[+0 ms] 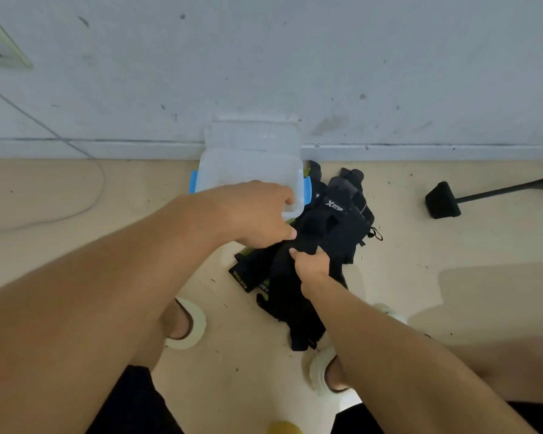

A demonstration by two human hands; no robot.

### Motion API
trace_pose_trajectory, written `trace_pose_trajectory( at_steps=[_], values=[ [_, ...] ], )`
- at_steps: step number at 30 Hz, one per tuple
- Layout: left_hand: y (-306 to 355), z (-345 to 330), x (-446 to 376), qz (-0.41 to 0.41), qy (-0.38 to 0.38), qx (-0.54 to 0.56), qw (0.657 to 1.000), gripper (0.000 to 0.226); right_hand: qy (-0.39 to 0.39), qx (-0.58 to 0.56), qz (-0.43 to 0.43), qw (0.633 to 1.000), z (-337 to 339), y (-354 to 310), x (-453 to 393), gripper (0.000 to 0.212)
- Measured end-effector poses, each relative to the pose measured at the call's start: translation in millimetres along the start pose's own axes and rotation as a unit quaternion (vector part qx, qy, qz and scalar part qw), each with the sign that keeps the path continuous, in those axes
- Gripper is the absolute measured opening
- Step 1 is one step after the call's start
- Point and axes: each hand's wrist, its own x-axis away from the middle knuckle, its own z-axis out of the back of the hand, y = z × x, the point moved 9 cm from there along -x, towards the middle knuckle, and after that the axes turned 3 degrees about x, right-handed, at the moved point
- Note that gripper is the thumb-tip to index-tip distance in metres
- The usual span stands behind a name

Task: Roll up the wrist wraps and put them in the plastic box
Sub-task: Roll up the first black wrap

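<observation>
The step in hand looks like picking one wrap out to start rolling. The right hand (311, 264) grips a long black fabric wrist wrap (290, 308) lifted from the black pile (336, 220) on the beige floor (452, 239); the left hand (257, 214), fingers curled, pinches the cloth just above. Next comes freeing the strap, then rolling it tight. The clear plastic box with blue clips (251, 170) stands open just beyond, against the wall.

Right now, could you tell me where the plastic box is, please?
In the head view, the plastic box sits on the floor against the wall, just beyond the left hand and left of the black wraps.

Both hands (257, 214) (311, 261) grip a black wrist wrap (287, 296) beside the plastic box (251, 164).
</observation>
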Motion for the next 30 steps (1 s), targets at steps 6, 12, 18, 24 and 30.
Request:
trace_pose_trajectory(
  at_steps=[6, 12, 18, 24, 30],
  values=[
    [-3, 23, 12, 0.022, 0.042, 0.025, 0.999, 0.058, -0.003, 0.087, 0.215, 0.973, 30, -147, 48, 0.069],
    [-20, 49, 23, 0.069, 0.166, 0.327, 0.928, 0.085, -0.093, 0.158, 0.447, 0.875, 56, -254, 182, 0.052],
    [-24, 53, 29, 0.026, 0.189, 0.678, 0.710, 0.039, -0.278, 0.197, 0.444, 0.829, 47, -217, 243, 0.043],
    [-32, 67, 30, 0.028, 0.278, 0.524, 0.805, 0.059, -0.308, 0.446, 0.288, 0.789, 28, -170, 143, 0.034],
    [-20, 70, 26, -0.015, 0.277, 0.370, 0.887, 0.051, -0.096, 0.501, 0.241, 0.826, 68, -158, 6, 0.039]
  ],
)
